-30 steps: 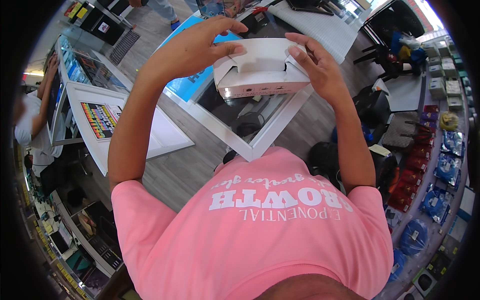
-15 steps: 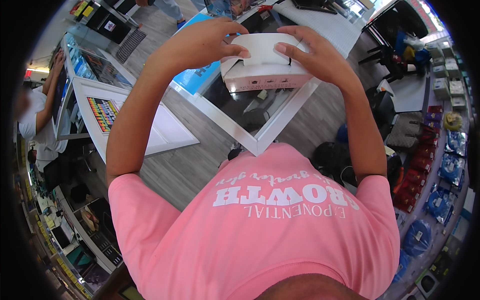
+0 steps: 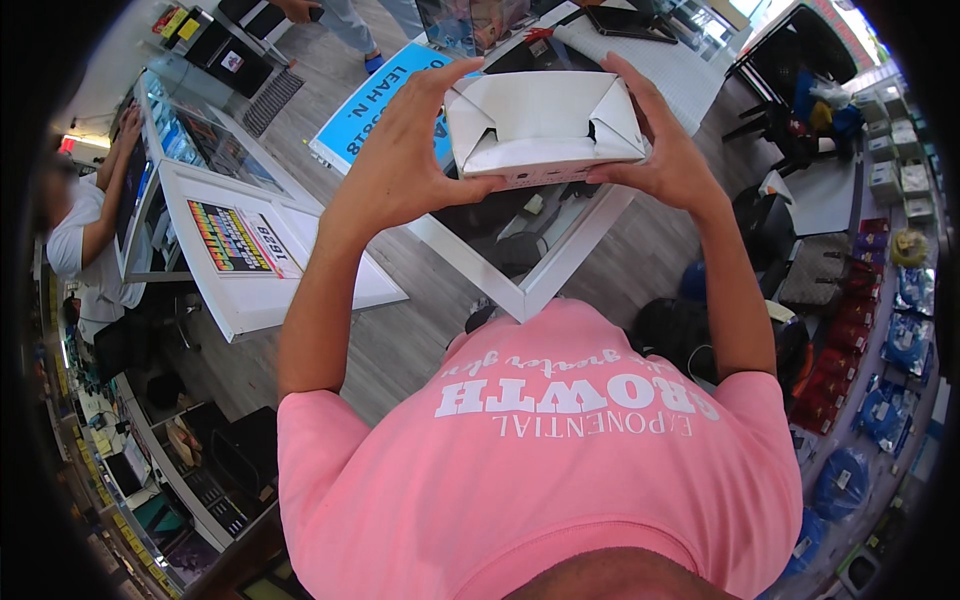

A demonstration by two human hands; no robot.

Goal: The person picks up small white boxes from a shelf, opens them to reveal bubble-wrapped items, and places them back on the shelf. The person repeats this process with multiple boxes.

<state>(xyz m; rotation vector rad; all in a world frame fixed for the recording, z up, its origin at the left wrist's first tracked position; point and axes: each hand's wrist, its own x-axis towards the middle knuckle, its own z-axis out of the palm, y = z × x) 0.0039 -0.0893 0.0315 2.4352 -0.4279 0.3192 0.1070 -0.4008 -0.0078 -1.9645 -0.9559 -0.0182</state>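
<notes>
A white cardboard box (image 3: 545, 112) with small dark markings along its near side is held above the corner of a glass-topped counter (image 3: 470, 240). Its top flaps are folded in, and small dark gaps show at both ends of the middle flap. My left hand (image 3: 412, 150) grips the box's left end, thumb on the near lower edge and fingers on the far side. At the opposite end my right hand (image 3: 668, 155) clasps it in the same way, thumb also along the near edge. Some fingertips are hidden behind the box.
A blue printed sign (image 3: 375, 105) lies on the counter behind my left hand. To the left is a white-topped display case (image 3: 320, 265) with a person in white (image 3: 80, 225) beside it. Packaged goods hang at the right, near a black chair (image 3: 795, 75). Another person stands at the back.
The box's middle flap, raised before, is now folded down. Both hands have shifted from the flap to the ends of the box, which has risen and tilted so its top faces me.
</notes>
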